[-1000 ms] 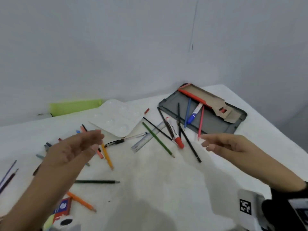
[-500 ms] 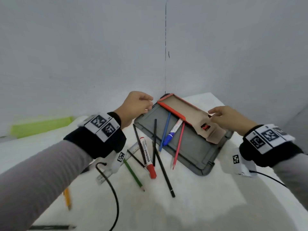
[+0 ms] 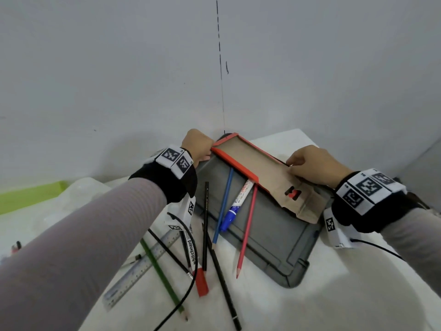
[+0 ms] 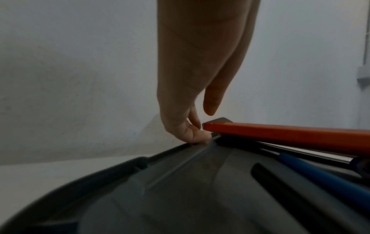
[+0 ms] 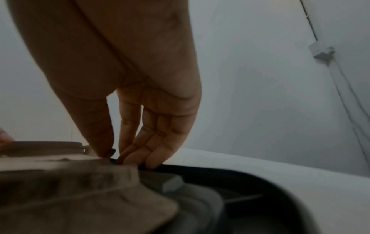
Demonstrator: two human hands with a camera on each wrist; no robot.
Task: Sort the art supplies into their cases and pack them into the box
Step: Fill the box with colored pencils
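Observation:
A flat cardboard case (image 3: 250,161) with a red-orange rim lies open on a grey tray (image 3: 274,247) at the table's far corner. My left hand (image 3: 199,145) curls at its far-left corner; in the left wrist view the fingertips (image 4: 192,133) touch the orange corner (image 4: 280,133) and the tray rim (image 4: 180,190). My right hand (image 3: 307,163) pinches the case's right edge, thumb on top of the cardboard (image 5: 60,174) and fingers (image 5: 140,156) below. A blue pencil (image 3: 224,206), blue marker (image 3: 235,209) and red pencil (image 3: 247,230) lie on the tray, their far ends under the case.
In front of the tray lie black pencils (image 3: 205,223), a red-capped whiteboard marker (image 3: 195,266), a green pencil (image 3: 162,275) and a ruler (image 3: 143,266). A white palette (image 3: 83,194) and a green object (image 3: 28,197) sit at left. Walls close behind; table edge at right.
Both hands have reached forward from over the scattered pencils to the cardboard case and taken hold of its two sides. The head view has moved in toward the corner.

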